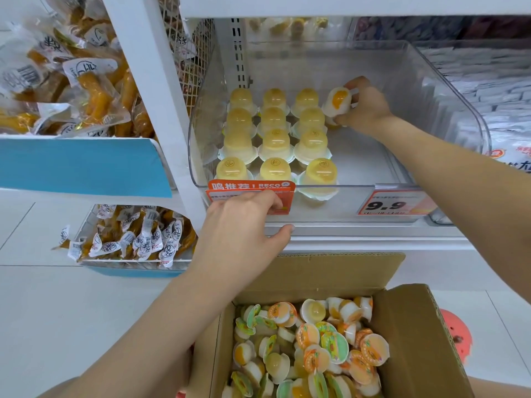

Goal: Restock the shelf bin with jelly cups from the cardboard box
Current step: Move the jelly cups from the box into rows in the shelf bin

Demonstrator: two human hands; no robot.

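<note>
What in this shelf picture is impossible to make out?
- Head view: the left hand covers the lower text of the orange tag.
- Small print on the price label is too blurred to read.
- The right hand hides the far side of its jelly cup.
- The cardboard box is cut off by the bottom edge.

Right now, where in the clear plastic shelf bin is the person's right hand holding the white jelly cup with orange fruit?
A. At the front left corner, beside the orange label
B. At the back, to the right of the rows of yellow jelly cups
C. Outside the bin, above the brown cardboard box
B: the right hand grips the white jelly cup with orange fruit at the back of the clear plastic shelf bin, just right of the rows of yellow jelly cups.
</note>
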